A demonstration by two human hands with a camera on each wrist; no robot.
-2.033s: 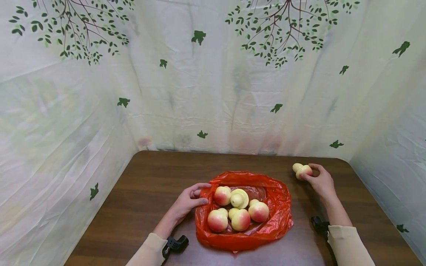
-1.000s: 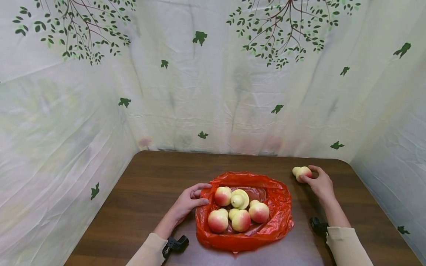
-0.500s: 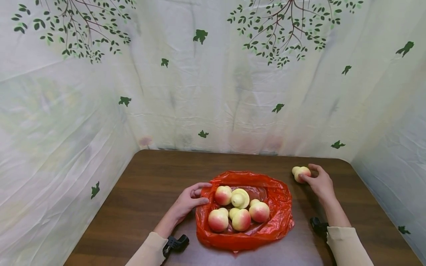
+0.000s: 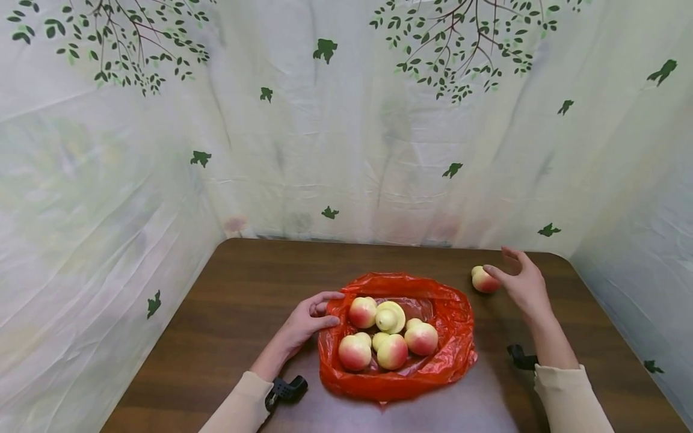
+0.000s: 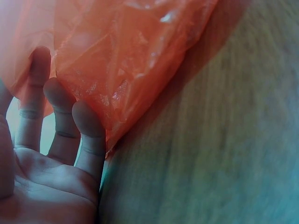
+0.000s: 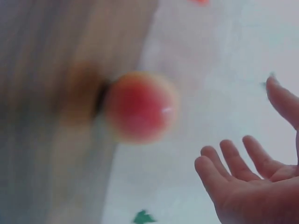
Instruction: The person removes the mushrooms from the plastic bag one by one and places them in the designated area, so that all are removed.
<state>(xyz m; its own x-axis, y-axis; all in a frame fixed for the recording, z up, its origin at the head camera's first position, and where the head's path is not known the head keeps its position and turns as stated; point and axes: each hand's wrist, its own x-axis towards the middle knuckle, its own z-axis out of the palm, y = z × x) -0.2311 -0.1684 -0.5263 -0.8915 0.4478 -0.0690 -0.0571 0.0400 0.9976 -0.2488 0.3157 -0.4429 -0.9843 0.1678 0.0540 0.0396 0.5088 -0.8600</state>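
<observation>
In the head view, a red plastic bag point(image 4: 400, 385) lies spread with its mouth upward, holding several yellow-and-pink, gourd-shaped fruits point(image 4: 392, 352). My left hand point(image 4: 300, 322) holds the bag's left rim with bent fingers; in the left wrist view, red film point(image 5: 135, 60) covers part of one finger. Farther back on the right, a single fruit point(image 4: 483, 280) of the same kind stands on the table. My right hand point(image 4: 525, 285) is just right of it, thumb and fingers spread. The right wrist view shows that fruit point(image 6: 140, 107) blurred and apart from my open fingers point(image 6: 210, 175).
The brown wooden table point(image 4: 260, 270) has rounded far corners. Pale curtains point(image 4: 303, 150) printed with leaves hang behind it and along both sides. A black wrist device point(image 4: 287, 391) is on each forearm.
My right hand has let go of the single fruit, spread its fingers and drawn back slightly to the right. My left hand stays at the bag's rim.
</observation>
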